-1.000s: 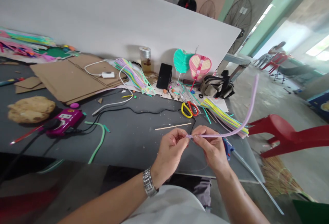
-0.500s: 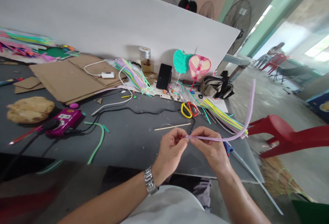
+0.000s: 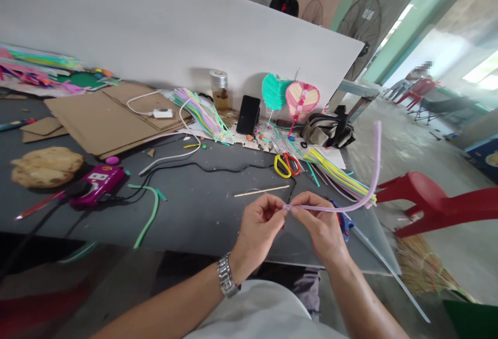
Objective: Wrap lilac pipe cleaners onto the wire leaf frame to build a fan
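Pinching a lilac pipe cleaner (image 3: pixel 350 208) between their fingertips, the left hand (image 3: pixel 259 230) and the right hand (image 3: pixel 319 227) are holding it over the dark worktable (image 3: pixel 194 214), its long end curving up and to the right. A blue glue gun (image 3: pixel 343 223) is lying just beside the right hand, while yellow-and-red scissors (image 3: pixel 286 165) are sitting farther off.
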### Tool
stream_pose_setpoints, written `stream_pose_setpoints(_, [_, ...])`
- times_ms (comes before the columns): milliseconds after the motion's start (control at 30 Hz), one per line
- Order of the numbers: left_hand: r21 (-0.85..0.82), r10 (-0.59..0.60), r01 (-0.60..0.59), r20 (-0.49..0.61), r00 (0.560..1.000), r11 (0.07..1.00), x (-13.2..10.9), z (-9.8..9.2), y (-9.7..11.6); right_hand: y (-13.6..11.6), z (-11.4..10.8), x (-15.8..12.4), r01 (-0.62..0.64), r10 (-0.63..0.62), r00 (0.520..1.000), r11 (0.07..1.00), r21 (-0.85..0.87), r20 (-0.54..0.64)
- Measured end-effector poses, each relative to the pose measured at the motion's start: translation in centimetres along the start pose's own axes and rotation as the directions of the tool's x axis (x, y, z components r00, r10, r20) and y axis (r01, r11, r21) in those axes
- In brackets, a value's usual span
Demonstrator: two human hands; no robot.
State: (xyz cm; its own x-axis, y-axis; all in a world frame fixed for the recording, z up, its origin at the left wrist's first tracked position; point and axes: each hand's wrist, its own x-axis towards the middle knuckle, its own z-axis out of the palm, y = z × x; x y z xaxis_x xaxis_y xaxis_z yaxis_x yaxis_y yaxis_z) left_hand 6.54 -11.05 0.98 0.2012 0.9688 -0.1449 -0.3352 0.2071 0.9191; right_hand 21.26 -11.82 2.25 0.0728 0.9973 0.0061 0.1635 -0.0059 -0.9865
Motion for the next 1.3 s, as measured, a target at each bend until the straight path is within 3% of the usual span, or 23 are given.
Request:
stream_pose_setpoints(500, [-0.055, 0.002, -0.003, -0.023, 1.000, 0.998, -0.02, 0.10, -0.18, 0.05, -0.11, 0.11, 0.049, -0.049, 0.999, 0.998, 0.026, 0.020])
stream_pose_setpoints(1000, [-0.005, -0.019, 0.019, -0.026, 0.999, 1.000, 0.16, -0.35, -0.15, 0.73, -0.45, 0.20, 0.177, -0.170, 0.983, 0.977, -0.117, 0.067])
stream_pose_setpoints(1300, [-0.006, -0.007, 0.007, -0.015, 1.000, 1.000, 0.29, -0.50, -0.68, 0.62, 0.04, -0.14, 0.150, -0.150, 0.989, 0.973, -0.177, 0.015])
